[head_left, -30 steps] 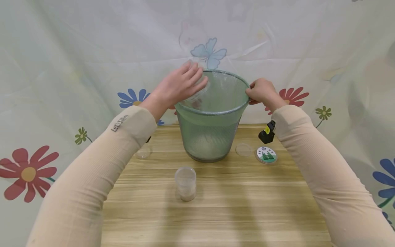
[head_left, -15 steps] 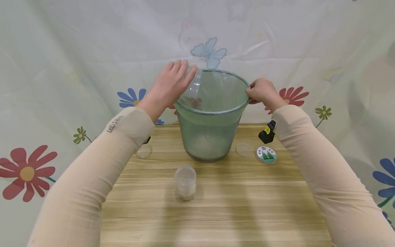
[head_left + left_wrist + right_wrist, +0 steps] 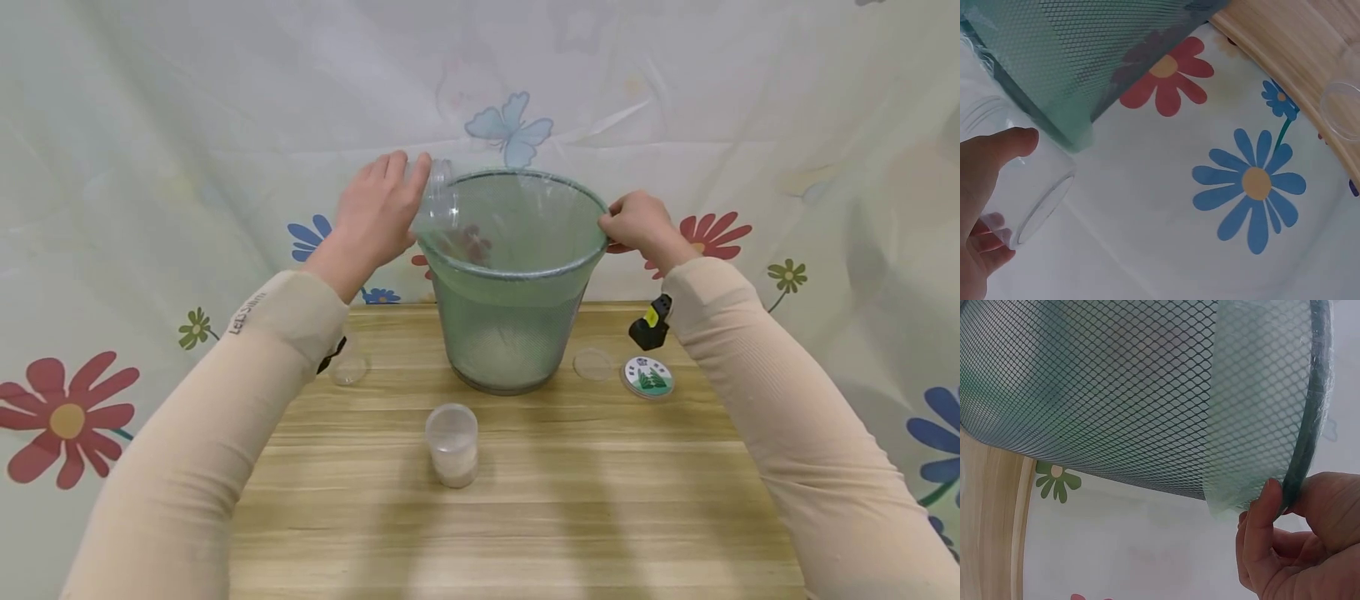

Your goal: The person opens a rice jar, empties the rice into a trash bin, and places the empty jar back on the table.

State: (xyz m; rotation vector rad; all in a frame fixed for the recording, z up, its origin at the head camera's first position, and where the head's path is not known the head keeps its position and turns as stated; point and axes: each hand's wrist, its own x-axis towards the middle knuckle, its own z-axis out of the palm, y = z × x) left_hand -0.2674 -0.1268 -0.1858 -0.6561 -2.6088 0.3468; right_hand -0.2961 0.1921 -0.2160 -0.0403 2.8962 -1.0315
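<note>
In the head view, my left hand (image 3: 378,212) grips a clear plastic jar (image 3: 442,196) lying on its side at the left rim of a green mesh wastebasket (image 3: 502,333). The left wrist view shows thumb and fingers round the jar (image 3: 1038,178), nothing visible inside it. On the opposite side, my right hand (image 3: 641,223) pinches the basket's rim between thumb and fingers. A thin translucent bag (image 3: 1260,394) lines the basket and folds down over that rim.
Nearer me on the wooden table (image 3: 525,517) stands a clear tub (image 3: 453,446) with pale contents low down. Right of the basket lie a clear round lid (image 3: 593,364) and a round green-and-white lid (image 3: 648,377). Another clear round piece (image 3: 348,367) lies left. A flowered curtain hangs behind.
My left hand has drawn the jar leftward and slightly outward, from over the basket's opening to its left rim. My right hand keeps its pinch on the rim.
</note>
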